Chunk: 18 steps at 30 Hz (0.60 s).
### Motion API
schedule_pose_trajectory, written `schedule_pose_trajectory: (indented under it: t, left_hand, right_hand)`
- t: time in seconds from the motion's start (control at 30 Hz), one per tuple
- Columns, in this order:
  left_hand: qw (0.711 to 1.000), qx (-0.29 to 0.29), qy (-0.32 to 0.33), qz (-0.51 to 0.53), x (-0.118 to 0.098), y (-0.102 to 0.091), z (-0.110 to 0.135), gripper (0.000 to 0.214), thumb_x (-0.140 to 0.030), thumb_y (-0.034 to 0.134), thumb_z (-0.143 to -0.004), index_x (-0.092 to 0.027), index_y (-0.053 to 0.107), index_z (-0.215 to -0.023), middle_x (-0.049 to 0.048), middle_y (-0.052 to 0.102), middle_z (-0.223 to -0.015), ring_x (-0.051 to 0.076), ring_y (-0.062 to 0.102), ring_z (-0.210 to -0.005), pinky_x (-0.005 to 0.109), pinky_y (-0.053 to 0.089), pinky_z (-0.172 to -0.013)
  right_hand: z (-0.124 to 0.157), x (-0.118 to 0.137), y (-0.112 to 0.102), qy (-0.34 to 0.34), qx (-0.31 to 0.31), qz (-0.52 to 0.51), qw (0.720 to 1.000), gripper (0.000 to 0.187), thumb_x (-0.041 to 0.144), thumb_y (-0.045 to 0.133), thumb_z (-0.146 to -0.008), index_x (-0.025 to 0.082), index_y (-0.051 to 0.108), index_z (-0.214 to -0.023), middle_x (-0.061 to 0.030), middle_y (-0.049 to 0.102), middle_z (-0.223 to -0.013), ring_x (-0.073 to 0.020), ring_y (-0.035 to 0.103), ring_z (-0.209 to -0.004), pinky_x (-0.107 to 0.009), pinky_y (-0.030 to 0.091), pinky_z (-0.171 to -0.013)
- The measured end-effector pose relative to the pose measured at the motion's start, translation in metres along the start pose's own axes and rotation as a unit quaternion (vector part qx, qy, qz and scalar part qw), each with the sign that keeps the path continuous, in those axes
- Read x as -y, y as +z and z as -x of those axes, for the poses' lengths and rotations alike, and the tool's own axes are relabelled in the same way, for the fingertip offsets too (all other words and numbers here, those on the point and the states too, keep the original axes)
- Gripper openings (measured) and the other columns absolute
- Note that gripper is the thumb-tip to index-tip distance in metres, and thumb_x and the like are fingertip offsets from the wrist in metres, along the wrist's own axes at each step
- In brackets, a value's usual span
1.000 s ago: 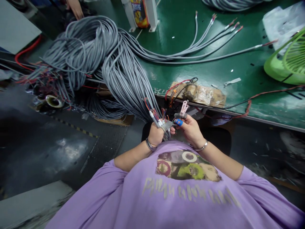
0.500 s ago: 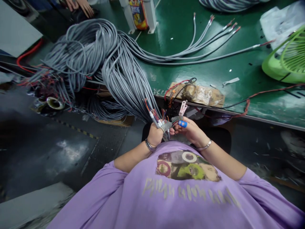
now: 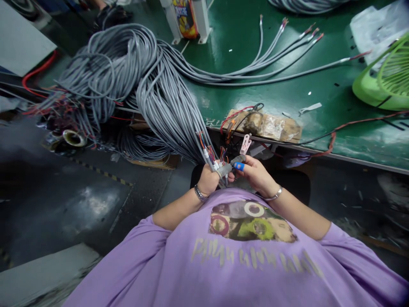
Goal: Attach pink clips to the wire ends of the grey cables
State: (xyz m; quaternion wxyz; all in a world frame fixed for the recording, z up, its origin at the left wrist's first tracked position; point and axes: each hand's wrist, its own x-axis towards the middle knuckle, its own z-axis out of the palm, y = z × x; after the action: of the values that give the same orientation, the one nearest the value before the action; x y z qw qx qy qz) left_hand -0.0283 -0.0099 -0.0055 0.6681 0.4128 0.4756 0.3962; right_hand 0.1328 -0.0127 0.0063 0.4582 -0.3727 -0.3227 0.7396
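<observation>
My left hand (image 3: 209,180) is closed round the ends of several grey cables (image 3: 172,111), whose stripped coloured wires (image 3: 211,154) stick up from my fist; its fingertips are wrapped in grey tape. My right hand (image 3: 255,172), with a blue-taped fingertip, pinches at those wire ends right beside the left hand. A pink clip-like tool (image 3: 245,144) stands just above my right hand at the bench edge. Both hands hover over my lap, in front of the green workbench (image 3: 287,85).
A big bundle of grey cables (image 3: 108,72) drapes off the bench's left end toward the floor. Several finished cables (image 3: 271,59) lie fanned out on the bench. A green fan (image 3: 386,81) stands at the right, a taped block with red wires (image 3: 265,123) at the front edge.
My right hand has shifted slightly left toward the wire ends. Another person's hands at the top left have gone out of view.
</observation>
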Motion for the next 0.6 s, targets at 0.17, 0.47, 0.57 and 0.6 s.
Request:
schedule_pose_trajectory:
  t: [0.17, 0.47, 0.57, 0.6]
  left_hand:
    - [1.0, 0.024, 0.006, 0.009, -0.001, -0.002, -0.001, 0.04, -0.05, 0.077, -0.068, -0.013, 0.065, -0.074, 0.0059, 0.071, -0.062, 0.018, 0.067, -0.052, 0.031, 0.058, -0.055]
    - [0.997, 0.071, -0.024, -0.011, -0.01, -0.005, 0.004, 0.038, -0.047, 0.079, -0.067, -0.013, 0.064, -0.071, 0.0039, 0.068, -0.058, 0.014, 0.062, -0.048, 0.027, 0.054, -0.05]
    - [0.999, 0.05, -0.017, -0.011, -0.007, -0.005, 0.004, 0.037, -0.047, 0.079, -0.067, -0.014, 0.063, -0.071, 0.0029, 0.068, -0.058, 0.014, 0.062, -0.047, 0.027, 0.053, -0.05]
    - [0.999, 0.048, -0.016, -0.012, -0.006, -0.005, 0.004, 0.037, -0.047, 0.079, -0.067, -0.014, 0.063, -0.071, 0.0028, 0.068, -0.058, 0.014, 0.062, -0.047, 0.027, 0.053, -0.05]
  right_hand:
    - [-0.005, 0.0, -0.005, 0.056, -0.005, -0.044, 0.997, 0.025, 0.03, 0.079, -0.063, 0.019, 0.057, -0.062, 0.0036, 0.054, -0.052, -0.0118, 0.054, -0.05, -0.025, 0.043, -0.05]
    - [-0.02, -0.001, -0.016, 0.09, 0.013, -0.111, 0.99, 0.022, 0.024, 0.078, -0.064, 0.016, 0.058, -0.068, 0.0034, 0.057, -0.058, -0.0086, 0.05, -0.053, -0.022, 0.046, -0.054]
    - [-0.018, 0.001, -0.021, 0.103, 0.005, -0.121, 0.987, 0.022, 0.027, 0.078, -0.065, 0.017, 0.061, -0.075, 0.0026, 0.061, -0.063, -0.0097, 0.055, -0.058, -0.023, 0.05, -0.058]
    - [-0.017, 0.001, -0.023, 0.113, 0.012, -0.123, 0.986, 0.023, 0.028, 0.078, -0.065, 0.017, 0.062, -0.077, 0.0019, 0.062, -0.066, -0.0105, 0.057, -0.06, -0.025, 0.052, -0.06]
